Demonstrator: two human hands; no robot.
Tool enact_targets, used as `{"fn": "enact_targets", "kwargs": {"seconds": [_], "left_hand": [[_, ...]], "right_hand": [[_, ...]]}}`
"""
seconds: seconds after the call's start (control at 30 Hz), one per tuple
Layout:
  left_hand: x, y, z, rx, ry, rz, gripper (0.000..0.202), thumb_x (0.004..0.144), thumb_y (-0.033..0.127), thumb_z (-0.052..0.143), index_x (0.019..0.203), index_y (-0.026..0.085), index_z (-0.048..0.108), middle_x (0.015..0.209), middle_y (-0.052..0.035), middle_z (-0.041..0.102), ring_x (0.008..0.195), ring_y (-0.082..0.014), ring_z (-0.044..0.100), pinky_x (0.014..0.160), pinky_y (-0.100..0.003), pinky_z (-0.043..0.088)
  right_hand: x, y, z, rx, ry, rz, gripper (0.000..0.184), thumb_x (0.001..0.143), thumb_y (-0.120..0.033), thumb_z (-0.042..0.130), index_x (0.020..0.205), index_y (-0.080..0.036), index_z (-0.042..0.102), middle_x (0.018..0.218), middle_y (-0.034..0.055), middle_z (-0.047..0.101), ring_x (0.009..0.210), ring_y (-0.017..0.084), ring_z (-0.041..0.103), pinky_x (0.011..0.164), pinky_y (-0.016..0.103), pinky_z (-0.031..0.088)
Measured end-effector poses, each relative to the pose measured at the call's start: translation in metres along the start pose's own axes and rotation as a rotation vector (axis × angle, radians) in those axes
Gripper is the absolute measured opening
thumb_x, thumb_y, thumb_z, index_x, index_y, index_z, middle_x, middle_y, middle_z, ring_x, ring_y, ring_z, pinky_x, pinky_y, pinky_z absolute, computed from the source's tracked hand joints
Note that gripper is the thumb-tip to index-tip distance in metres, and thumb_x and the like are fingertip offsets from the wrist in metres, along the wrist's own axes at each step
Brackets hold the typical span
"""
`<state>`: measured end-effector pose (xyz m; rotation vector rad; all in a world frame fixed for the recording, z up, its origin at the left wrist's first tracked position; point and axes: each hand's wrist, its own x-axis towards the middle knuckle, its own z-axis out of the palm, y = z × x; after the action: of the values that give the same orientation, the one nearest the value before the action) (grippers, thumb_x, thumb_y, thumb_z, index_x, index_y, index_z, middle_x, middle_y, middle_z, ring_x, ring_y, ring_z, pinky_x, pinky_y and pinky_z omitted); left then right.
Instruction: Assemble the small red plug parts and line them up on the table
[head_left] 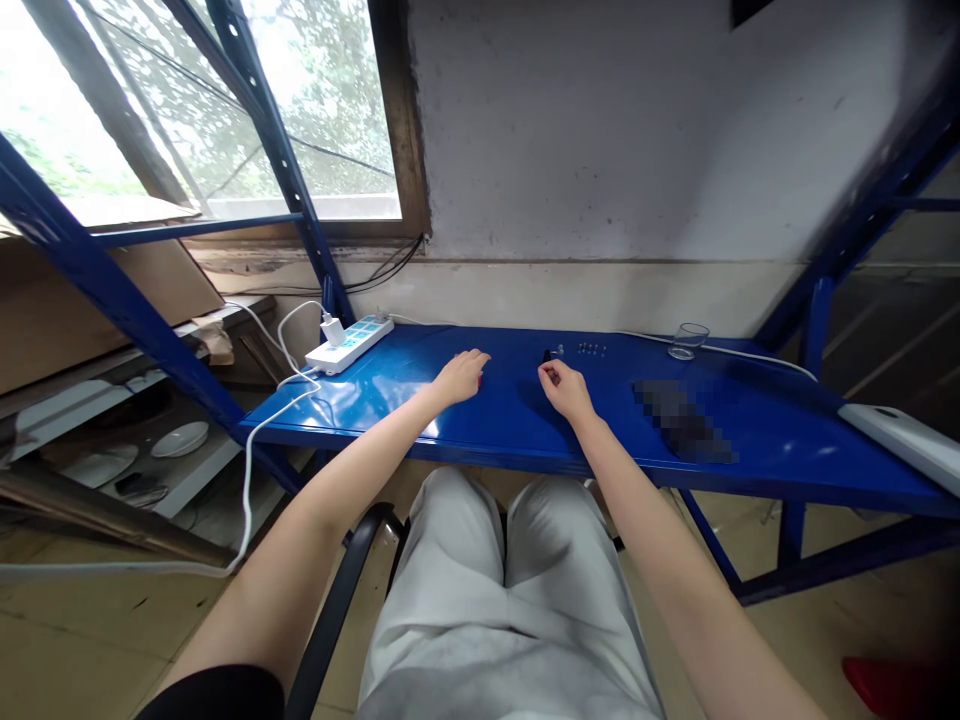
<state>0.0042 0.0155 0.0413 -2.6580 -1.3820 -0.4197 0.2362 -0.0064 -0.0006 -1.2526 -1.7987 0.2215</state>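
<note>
My left hand [459, 378] is over the blue tabletop [405, 385], palm down with fingers stretched to the right. A small red thing [480, 380] shows under its fingers; most of it is hidden. To the right, my right hand [568, 390] is closed in a pinch, its fingers curled around something dark that I cannot make out. Just beyond those fingertips is a small black object [547, 355], with a tiny clear piece [559, 350] beside it. Several tiny shiny parts [592, 349] lie in short rows farther right.
A white power strip [350, 345] with a plug and cable sits at the table's left end. At the back right stands a clear glass [688, 342]. A blurred dark object [682, 420] lies right of my right hand. A white device [900, 440] occupies the right end.
</note>
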Motion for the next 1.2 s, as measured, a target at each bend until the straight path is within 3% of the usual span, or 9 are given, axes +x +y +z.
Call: {"fn": "enact_targets", "kwargs": {"seconds": [0.17, 0.37, 0.53, 0.77, 0.93, 1.07, 1.2], "left_hand": [[-0.002, 0.011, 0.015, 0.008, -0.094, -0.212, 0.03, 0.086, 0.027, 0.039, 0.11, 0.013, 0.05, 0.103, -0.0148, 0.058, 0.094, -0.0249, 0.059, 0.078, -0.033, 0.046], [0.002, 0.019, 0.02, 0.003, -0.145, -0.269, 0.024, 0.083, 0.013, 0.037, 0.098, 0.011, 0.055, 0.099, -0.017, 0.056, 0.089, -0.0258, 0.061, 0.072, -0.033, 0.047], [0.004, 0.024, 0.024, -0.109, -0.044, -0.22, 0.028, 0.082, 0.011, 0.035, 0.098, 0.011, 0.057, 0.096, -0.0158, 0.057, 0.085, -0.0246, 0.059, 0.074, -0.035, 0.047], [0.012, 0.036, 0.023, -0.595, 0.267, -0.066, 0.022, 0.084, 0.021, 0.041, 0.098, 0.016, 0.056, 0.084, -0.0058, 0.057, 0.076, -0.0146, 0.054, 0.072, -0.027, 0.045], [0.011, 0.052, 0.029, -0.794, 0.286, -0.013, 0.018, 0.083, 0.021, 0.043, 0.099, 0.019, 0.051, 0.086, -0.0023, 0.056, 0.072, -0.0103, 0.051, 0.07, -0.024, 0.043], [0.01, 0.06, 0.043, -0.874, 0.268, -0.06, 0.015, 0.081, 0.018, 0.045, 0.096, 0.02, 0.048, 0.084, 0.0002, 0.054, 0.065, -0.0079, 0.049, 0.065, -0.023, 0.042], [0.009, 0.059, 0.05, -1.003, 0.322, -0.132, 0.011, 0.081, 0.017, 0.047, 0.092, 0.02, 0.047, 0.086, -0.0003, 0.053, 0.06, -0.0064, 0.049, 0.061, -0.022, 0.042]], "right_hand": [[0.0, -0.001, -0.001, -0.001, -0.004, -0.001, 0.03, 0.085, -0.044, 0.039, 0.086, -0.02, 0.057, 0.067, 0.0056, 0.059, 0.053, 0.015, 0.051, 0.05, 0.027, 0.038], [0.0, 0.0, -0.001, -0.004, 0.001, -0.001, 0.028, 0.084, -0.043, 0.039, 0.085, -0.02, 0.057, 0.068, 0.0052, 0.06, 0.053, 0.015, 0.051, 0.05, 0.027, 0.037], [0.0, 0.0, 0.0, -0.005, -0.001, -0.007, 0.031, 0.085, -0.044, 0.038, 0.087, -0.02, 0.058, 0.068, 0.0063, 0.06, 0.054, 0.016, 0.052, 0.049, 0.027, 0.037], [0.0, -0.005, 0.002, 0.014, -0.007, 0.027, 0.036, 0.087, -0.046, 0.035, 0.098, -0.02, 0.056, 0.074, 0.0062, 0.062, 0.062, 0.017, 0.056, 0.057, 0.027, 0.039], [0.0, -0.009, 0.003, 0.092, 0.024, 0.02, 0.042, 0.09, -0.048, 0.028, 0.11, -0.018, 0.049, 0.078, 0.0058, 0.063, 0.07, 0.017, 0.058, 0.067, 0.029, 0.041], [0.0, -0.01, 0.004, 0.122, 0.024, 0.003, 0.04, 0.09, -0.049, 0.027, 0.098, -0.019, 0.052, 0.072, 0.0034, 0.06, 0.065, 0.016, 0.056, 0.063, 0.027, 0.041], [-0.001, -0.012, 0.004, 0.121, 0.001, -0.022, 0.034, 0.089, -0.048, 0.032, 0.088, -0.02, 0.052, 0.065, 0.0012, 0.057, 0.055, 0.013, 0.051, 0.056, 0.025, 0.038]]}}
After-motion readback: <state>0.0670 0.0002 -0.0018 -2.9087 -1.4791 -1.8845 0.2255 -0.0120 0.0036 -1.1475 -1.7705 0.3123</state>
